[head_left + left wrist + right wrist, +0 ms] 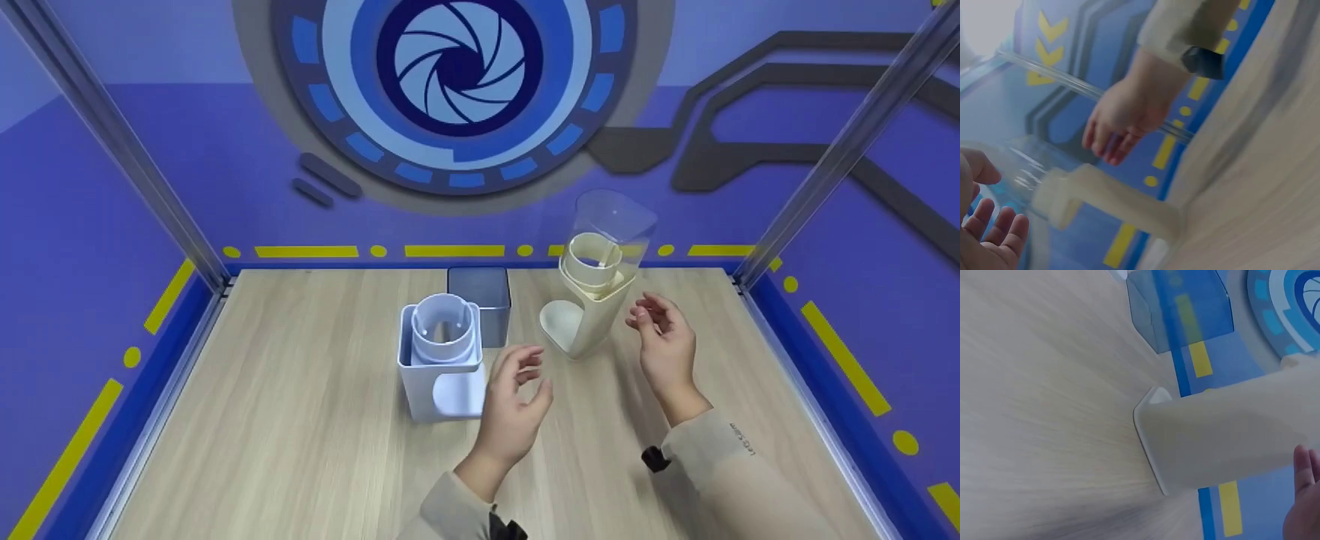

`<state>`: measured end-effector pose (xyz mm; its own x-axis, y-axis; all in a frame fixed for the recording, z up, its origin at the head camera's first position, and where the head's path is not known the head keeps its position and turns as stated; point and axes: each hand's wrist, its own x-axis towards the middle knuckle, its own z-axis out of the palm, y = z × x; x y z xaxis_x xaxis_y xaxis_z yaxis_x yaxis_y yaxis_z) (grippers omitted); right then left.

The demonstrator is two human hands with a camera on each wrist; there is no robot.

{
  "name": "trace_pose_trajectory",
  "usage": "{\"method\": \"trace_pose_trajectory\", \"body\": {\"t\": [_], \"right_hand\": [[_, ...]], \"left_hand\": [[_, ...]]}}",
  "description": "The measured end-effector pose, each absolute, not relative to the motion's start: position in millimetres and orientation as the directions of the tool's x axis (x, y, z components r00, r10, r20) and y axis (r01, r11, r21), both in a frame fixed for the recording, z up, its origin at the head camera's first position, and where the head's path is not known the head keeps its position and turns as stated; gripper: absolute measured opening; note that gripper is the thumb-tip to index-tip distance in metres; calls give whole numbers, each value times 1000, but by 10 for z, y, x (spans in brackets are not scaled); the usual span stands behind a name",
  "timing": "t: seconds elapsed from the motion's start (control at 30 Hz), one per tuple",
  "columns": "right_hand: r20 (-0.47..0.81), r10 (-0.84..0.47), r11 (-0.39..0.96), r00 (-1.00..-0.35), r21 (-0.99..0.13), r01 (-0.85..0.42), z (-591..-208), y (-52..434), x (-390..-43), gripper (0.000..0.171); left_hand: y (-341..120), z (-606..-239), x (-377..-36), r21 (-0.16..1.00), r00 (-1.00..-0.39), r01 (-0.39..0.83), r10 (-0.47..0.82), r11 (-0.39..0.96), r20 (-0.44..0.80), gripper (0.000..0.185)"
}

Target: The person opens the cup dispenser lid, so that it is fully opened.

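Toward the back right stands a cream-coloured dispenser [606, 319] with a round drum inside and a clear hopper [613, 210] on top. My right hand [667, 352] is just to its right, fingers loosely bent and holding nothing. A pale blue dispenser body [424, 394] with a similar drum [442, 337] is left of centre, its top uncovered. My left hand [514, 420] hovers at its right side, fingers spread in a loose curve around bare air. In the right wrist view, fingertips [1302, 464] overlap the cream dispenser's side [1224, 433].
Behind the pale blue body is a smoky translucent container [493, 326]. A wooden tabletop [300, 420] lies beneath everything. Blue printed walls [180, 165] with metal corner posts [847, 127] enclose the back and sides.
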<state>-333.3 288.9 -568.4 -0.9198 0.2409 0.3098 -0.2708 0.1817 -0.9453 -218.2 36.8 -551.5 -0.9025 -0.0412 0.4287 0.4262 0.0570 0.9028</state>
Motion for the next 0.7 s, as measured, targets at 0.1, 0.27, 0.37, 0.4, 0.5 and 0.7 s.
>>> {"method": "trace_pose_trajectory", "body": {"t": [0.1, 0.27, 0.37, 0.4, 0.5, 0.7], "right_hand": [[263, 263, 212, -928, -954, -210, -5714, 2921, -3364, 37], [251, 249, 237, -935, -952, -192, -5653, 2933, -3466, 43], [227, 202, 202, -953, -961, -186, -5584, 2917, -3555, 49], [213, 184, 180, -960, -967, -180, -5558, 2908, -3585, 52], [170, 147, 107, -974, -982, -156, -5499, 2882, -3671, 56], [150, 106, 144, -983, -980, -135, -5513, 2868, -3735, 59]], "left_hand": [[479, -5616, -2305, 930, -931, 362, -13, 62, 364, 42], [632, -5680, -2566, 935, -937, 343, -40, 92, 347, 41], [739, -5682, -2721, 943, -941, 321, -83, 88, 328, 45], [776, -5678, -2768, 945, -942, 315, -94, 87, 323, 47], [876, -5634, -2902, 946, -940, 313, -116, 84, 322, 49], [1021, -5588, -3069, 936, -945, 300, -79, 187, 318, 54]]}}
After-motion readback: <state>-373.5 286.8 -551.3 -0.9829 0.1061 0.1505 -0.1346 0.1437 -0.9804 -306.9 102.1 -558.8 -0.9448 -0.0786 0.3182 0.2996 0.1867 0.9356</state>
